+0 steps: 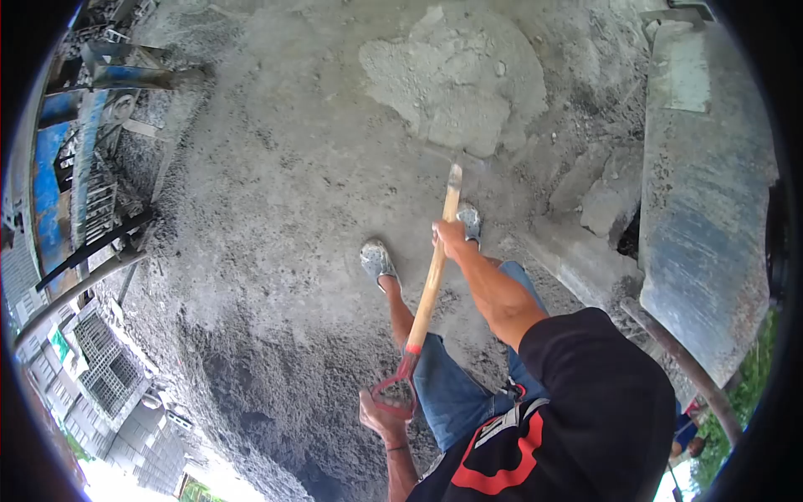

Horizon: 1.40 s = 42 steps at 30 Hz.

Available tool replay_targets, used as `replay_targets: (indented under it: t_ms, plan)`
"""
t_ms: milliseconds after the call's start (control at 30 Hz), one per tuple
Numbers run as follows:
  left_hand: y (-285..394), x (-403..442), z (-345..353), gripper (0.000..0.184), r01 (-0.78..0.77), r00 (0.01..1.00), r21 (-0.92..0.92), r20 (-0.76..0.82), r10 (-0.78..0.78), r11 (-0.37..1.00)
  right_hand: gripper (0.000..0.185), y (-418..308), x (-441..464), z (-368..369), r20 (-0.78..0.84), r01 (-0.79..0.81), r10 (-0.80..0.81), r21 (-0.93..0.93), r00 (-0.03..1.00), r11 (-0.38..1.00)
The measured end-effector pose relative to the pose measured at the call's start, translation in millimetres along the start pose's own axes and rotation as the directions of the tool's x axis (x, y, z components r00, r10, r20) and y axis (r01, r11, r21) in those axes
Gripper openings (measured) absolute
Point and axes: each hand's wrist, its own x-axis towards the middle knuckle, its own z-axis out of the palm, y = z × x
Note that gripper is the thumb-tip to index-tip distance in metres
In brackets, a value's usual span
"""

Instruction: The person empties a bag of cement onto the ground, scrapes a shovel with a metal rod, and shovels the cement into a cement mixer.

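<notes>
Shovel (434, 276) slants ahead, lower end by the grey heap (456, 75); I have the left grip (383, 416) clasped on its red handle (408, 366), the right grip (452, 239), nearer the heap, around the shaft (428, 297).

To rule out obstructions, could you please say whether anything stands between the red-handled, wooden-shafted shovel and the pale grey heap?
Nothing visible does: the red-handled, wooden-shafted shovel reaches the near edge of the pale grey heap, with nothing lying between.
</notes>
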Motion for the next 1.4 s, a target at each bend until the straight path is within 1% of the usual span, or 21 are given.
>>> replay_targets:
  t_ms: [33,100,233,333,367,433,533,567,600,633,667,767,900,933,1100,1133,1233,1300,1333,1367,1400]
  plan:
    - [4.5,-13.4,-11.3,0.045,-0.012,1.000,-0.018,0.007,0.012,1.000,0.013,-0.6,-19.4,-3.3,0.018,0.000,0.000,0.005,1.000,1.000]
    - [14.0,-41.4,-38.9,0.045,-0.085,0.995,0.100,-0.034,0.089,0.991,0.014,2.2,-57.9,-8.3,0.056,-0.002,0.002,0.009,0.998,1.000]
    - [38.2,-109.1,-80.9,0.045,-0.060,0.994,0.006,-0.092,0.060,0.998,0.012,0.2,-130.5,-20.1,0.080,0.003,-0.003,0.002,0.997,1.000]
    - [62.9,-157.0,-97.0,0.050,-0.123,0.985,0.073,-0.116,0.131,0.990,0.011,-15.8,-185.2,-27.9,0.119,-0.002,0.006,-0.031,0.993,1.000]
    - [60.4,-160.2,-113.1,0.044,-0.085,0.996,-0.031,-0.010,0.085,0.996,0.010,-28.0,-200.0,-30.6,0.140,-0.033,0.041,-0.059,0.989,0.998]
    - [49.4,-162.4,-157.9,0.036,0.029,0.975,-0.208,0.219,0.018,0.978,0.011,-57.9,-238.2,-36.0,0.162,0.031,-0.025,-0.032,0.987,0.999]
    - [36.0,-166.7,-199.8,0.039,0.269,0.826,-0.370,0.564,-0.015,0.889,0.013,-109.5,-302.4,-42.0,0.184,0.136,-0.144,0.058,0.972,0.989]
    - [37.6,-176.6,-197.9,0.039,0.262,0.812,-0.369,0.583,0.003,0.892,0.014,-128.4,-320.0,-45.0,0.193,0.176,-0.197,0.122,0.961,0.977]
    - [39.1,-186.9,-192.5,0.042,-0.124,0.878,-0.380,0.389,0.280,0.916,0.015,-151.8,-336.1,-50.9,0.248,0.188,-0.198,0.064,0.948,0.980]
    - [43.8,-192.6,-185.8,0.046,-0.488,0.805,-0.314,0.199,0.559,0.814,0.015,-176.0,-354.3,-55.4,0.239,0.213,-0.231,0.099,0.943,0.972]
    - [55.8,-184.9,-181.0,0.057,-0.211,0.541,-0.648,0.546,0.639,0.732,0.015,-198.6,-374.1,-61.2,0.273,0.239,-0.277,0.165,0.921,0.957]
    - [119.8,-254.1,-148.3,0.058,-0.314,0.632,-0.429,0.572,0.523,0.847,0.016,-271.6,-437.2,-90.5,0.292,0.407,-0.481,0.279,0.827,0.870]
    - [181.2,-336.9,-114.6,0.059,-0.432,0.615,-0.250,0.621,0.486,0.866,0.018,-364.4,-519.7,-152.9,0.246,0.625,-0.684,0.281,0.687,0.729]
    - [190.1,-343.5,-106.5,0.058,-0.237,0.786,-0.218,0.530,0.318,0.947,0.019,-382.3,-534.6,-170.1,0.230,0.699,-0.745,0.257,0.626,0.667]
    - [225.8,-428.6,-46.3,0.052,-0.350,0.702,-0.207,0.587,0.402,0.913,0.020,-457.6,-588.8,-260.9,0.039,0.734,-0.823,0.430,0.566,0.525]
    - [231.7,-439.8,-36.1,0.049,-0.372,0.670,-0.215,0.611,0.422,0.903,0.020,-470.1,-591.1,-277.8,-0.005,0.741,-0.847,0.487,0.531,0.462]
    - [241.1,-488.7,5.8,0.053,-0.437,0.572,-0.227,0.676,0.464,0.870,0.020,-508.5,-582.3,-335.2,-0.169,0.725,-0.815,0.578,0.555,0.374]
    - [234.8,-517.2,23.0,0.055,-0.730,0.287,-0.391,0.568,0.771,0.560,0.018,-534.7,-556.9,-376.9,-0.154,0.634,-0.797,0.699,0.584,0.330]
    - [237.0,-517.6,21.8,0.057,-0.834,0.161,-0.286,0.692,0.704,0.471,0.018,-539.8,-539.1,-394.3,-0.164,0.634,-0.795,0.704,0.584,0.320]
    - [234.4,-513.5,32.2,0.050,-0.900,-0.157,-0.394,0.691,0.706,0.185,0.017,-541.9,-519.6,-412.0,-0.163,0.552,-0.778,0.791,0.607,0.265]
    - [229.0,-508.6,41.0,0.047,-0.898,-0.315,-0.439,0.664,0.678,0.013,0.017,-540.9,-506.1,-425.0,-0.163,0.463,-0.760,0.864,0.629,0.198]
